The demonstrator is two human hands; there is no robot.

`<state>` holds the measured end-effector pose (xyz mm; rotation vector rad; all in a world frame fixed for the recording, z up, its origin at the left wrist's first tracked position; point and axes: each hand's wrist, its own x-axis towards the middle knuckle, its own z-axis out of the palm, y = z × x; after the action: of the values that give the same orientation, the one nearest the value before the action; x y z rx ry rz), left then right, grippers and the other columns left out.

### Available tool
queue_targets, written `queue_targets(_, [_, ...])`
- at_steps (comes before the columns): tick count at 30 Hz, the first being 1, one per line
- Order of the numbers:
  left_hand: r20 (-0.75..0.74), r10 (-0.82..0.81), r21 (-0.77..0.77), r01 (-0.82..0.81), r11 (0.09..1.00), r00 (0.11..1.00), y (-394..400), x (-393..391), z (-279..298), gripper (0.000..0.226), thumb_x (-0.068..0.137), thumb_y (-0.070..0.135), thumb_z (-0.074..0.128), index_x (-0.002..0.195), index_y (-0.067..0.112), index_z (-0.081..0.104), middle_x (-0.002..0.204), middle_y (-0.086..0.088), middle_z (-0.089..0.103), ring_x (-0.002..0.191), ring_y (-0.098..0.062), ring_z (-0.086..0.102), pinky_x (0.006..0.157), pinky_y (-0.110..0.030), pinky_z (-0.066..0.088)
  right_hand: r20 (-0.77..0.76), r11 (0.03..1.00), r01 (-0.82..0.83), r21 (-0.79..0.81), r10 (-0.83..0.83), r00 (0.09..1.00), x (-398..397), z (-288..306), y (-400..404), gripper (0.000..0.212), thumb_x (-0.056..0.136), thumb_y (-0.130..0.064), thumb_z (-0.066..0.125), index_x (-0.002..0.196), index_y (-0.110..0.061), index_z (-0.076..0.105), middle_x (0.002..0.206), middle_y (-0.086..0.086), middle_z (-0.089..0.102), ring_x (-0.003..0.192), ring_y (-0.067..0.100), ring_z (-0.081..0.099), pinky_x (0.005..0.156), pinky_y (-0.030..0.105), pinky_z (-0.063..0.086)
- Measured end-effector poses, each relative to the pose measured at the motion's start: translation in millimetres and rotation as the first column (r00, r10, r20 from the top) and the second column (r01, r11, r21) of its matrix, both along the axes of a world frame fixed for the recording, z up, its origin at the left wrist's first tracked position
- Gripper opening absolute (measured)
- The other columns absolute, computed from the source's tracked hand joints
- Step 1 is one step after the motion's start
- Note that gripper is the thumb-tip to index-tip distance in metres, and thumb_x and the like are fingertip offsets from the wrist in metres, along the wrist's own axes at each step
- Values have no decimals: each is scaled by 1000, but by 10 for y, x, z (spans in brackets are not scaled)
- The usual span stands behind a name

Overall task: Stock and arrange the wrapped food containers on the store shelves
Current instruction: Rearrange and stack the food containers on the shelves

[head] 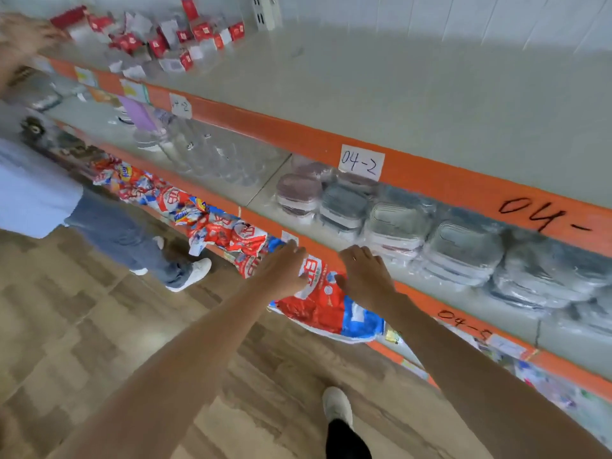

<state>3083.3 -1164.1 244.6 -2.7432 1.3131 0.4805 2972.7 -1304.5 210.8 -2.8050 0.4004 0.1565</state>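
Both hands, left hand (281, 273) and right hand (364, 276), are spread empty at the orange shelf edge (318, 250); film-wrapped grey plastic food containers (397, 226), judged light, stiff, slippery, best gripped by the sides.

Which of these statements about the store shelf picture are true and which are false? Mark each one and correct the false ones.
1. The wrapped food containers sit on the middle shelf under a label reading 04-2. True.
2. The left hand is lifting a wrapped container. False: it rests on the red and blue bags at the edge of the lower shelf.
3. The right hand is near the orange shelf edge, in front of the containers. True.
4. The top shelf is filled from end to end. False: only red and white packages lie at its left end.
5. A second person stands to the left. True.
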Motion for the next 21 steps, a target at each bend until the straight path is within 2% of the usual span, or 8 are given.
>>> queue_targets(3, [-73,-3,-61,-1,998,997,-45,231,-129,44,91,26,53,130,7,47,130,-14,45,123,-29,43,98,-39,40,-14,1000,16,-6,-16,1000,214,-36,-78,46,93,-33,50,134,-13,40,134,4,42,125,24,36,99,38,33])
queue_targets(8, [-167,-28,-37,22,999,986,124,708,-381,43,92,24,54,131,7,47,133,-12,45,124,-27,45,98,-38,41,-71,994,113,12,-112,991,485,-97,-36,45,95,-32,47,133,-11,40,134,5,42,124,24,36,99,38,34])
queue_targets(11, [-156,-86,-43,80,996,984,164,1089,-425,44,93,25,53,132,8,44,133,-12,45,124,-27,45,100,-39,39,-105,984,180,8,-178,978,673,-127,58,44,95,-31,46,133,-12,40,135,4,41,125,23,36,99,38,35])
queue_targets(15, [-121,-208,-116,195,974,971,160,1653,-447,44,93,28,52,131,9,43,129,-10,46,121,-25,45,96,-37,40,-45,946,324,-14,-324,945,1025,-185,205,41,93,-30,47,130,-13,43,132,3,45,124,22,37,98,36,33])
queue_targets(18, [-147,-220,-209,187,960,964,275,1972,-592,39,92,27,53,127,9,48,124,-7,50,118,-23,47,95,-36,42,-44,927,376,-6,-376,926,1302,-342,427,42,93,-30,48,131,-13,43,132,2,45,123,21,38,97,34,31])
queue_targets(21, [-188,-236,-207,197,958,953,411,2138,-802,35,93,26,52,124,9,51,124,-6,51,119,-21,46,97,-35,40,-77,914,406,19,-404,912,1452,-521,630,42,94,-30,48,132,-13,43,132,2,46,122,20,39,97,32,31])
